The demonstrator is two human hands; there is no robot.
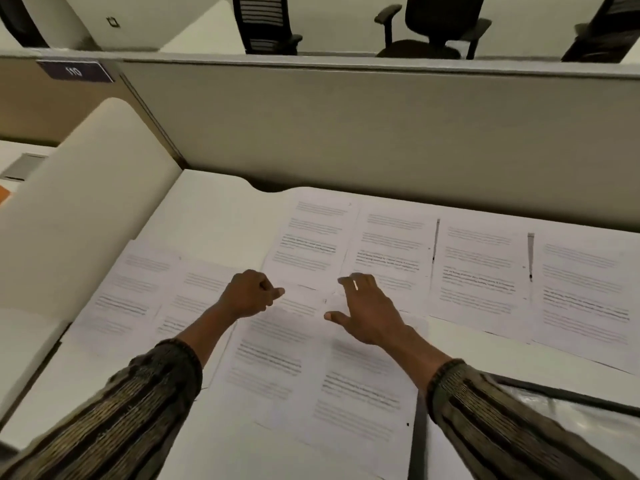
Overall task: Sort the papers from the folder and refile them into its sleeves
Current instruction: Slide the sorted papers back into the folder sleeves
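Several printed sheets lie spread over the white desk [207, 216]. One row runs along the back [478, 268], another lies at the left [138, 299], and more lie near me [277, 362]. My left hand [247, 296] is curled, its thumb and forefinger pinching the top left corner of the middle sheet [301, 303]. My right hand [367, 308] is spread flat with straight fingers on that sheet's right side. The folder [554, 407], with black edges and glossy clear sleeves, lies open at the bottom right, partly under my right sleeve.
A grey partition wall [381, 133] closes off the back of the desk. A cream divider panel [86, 209] stands at the left. Black office chairs [433, 26] stand beyond the partition. A black strip [417, 438] lies along the near papers.
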